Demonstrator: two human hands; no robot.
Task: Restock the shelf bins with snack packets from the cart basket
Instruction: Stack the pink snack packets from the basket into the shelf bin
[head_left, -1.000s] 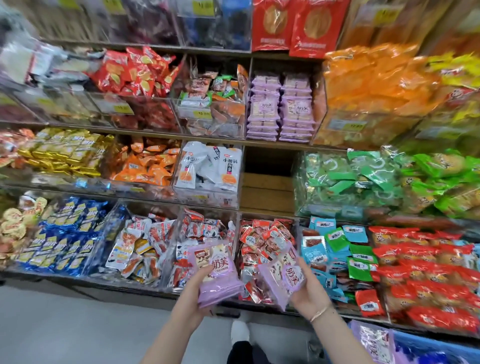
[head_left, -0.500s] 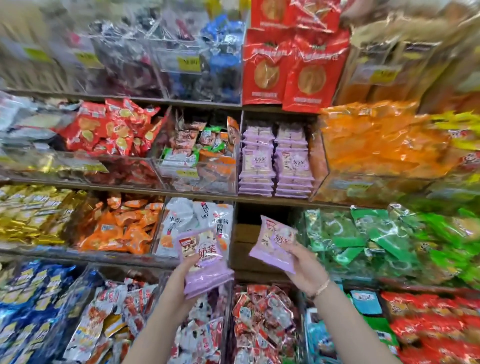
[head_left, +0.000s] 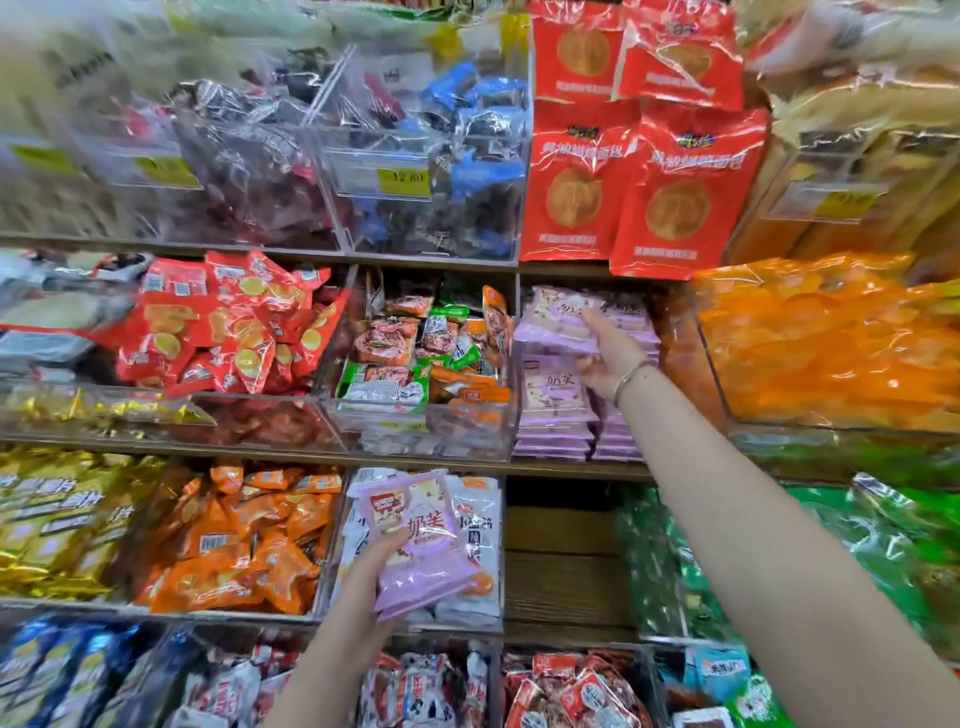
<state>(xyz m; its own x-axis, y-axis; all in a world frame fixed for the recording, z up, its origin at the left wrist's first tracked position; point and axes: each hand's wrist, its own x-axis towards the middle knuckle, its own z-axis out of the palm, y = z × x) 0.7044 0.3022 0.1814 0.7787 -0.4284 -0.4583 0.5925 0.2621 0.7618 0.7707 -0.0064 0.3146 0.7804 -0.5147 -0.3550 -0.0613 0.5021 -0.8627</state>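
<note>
My right hand (head_left: 608, 358) reaches up into the shelf bay of stacked purple packets (head_left: 553, 415) and grips one purple snack packet (head_left: 563, 322) on top of the left stack. Lower down, my left hand (head_left: 363, 587) holds a small stack of the same purple packets (head_left: 421, 551) in front of the bin of white packets (head_left: 475, 519). The cart basket is out of view.
Clear acrylic bins fill the shelves: red packets (head_left: 228, 322) and mixed green and orange packets (head_left: 415, 353) left of the purple bay, orange bags (head_left: 821, 343) to its right, tall red bags (head_left: 639, 171) above. An empty wooden bay (head_left: 566, 561) lies below the purple stacks.
My right hand has risen from chest height up and right into the purple bay, carrying its packet onto the stack. The left hand with its packets stayed low, and my view tilted upward.
</note>
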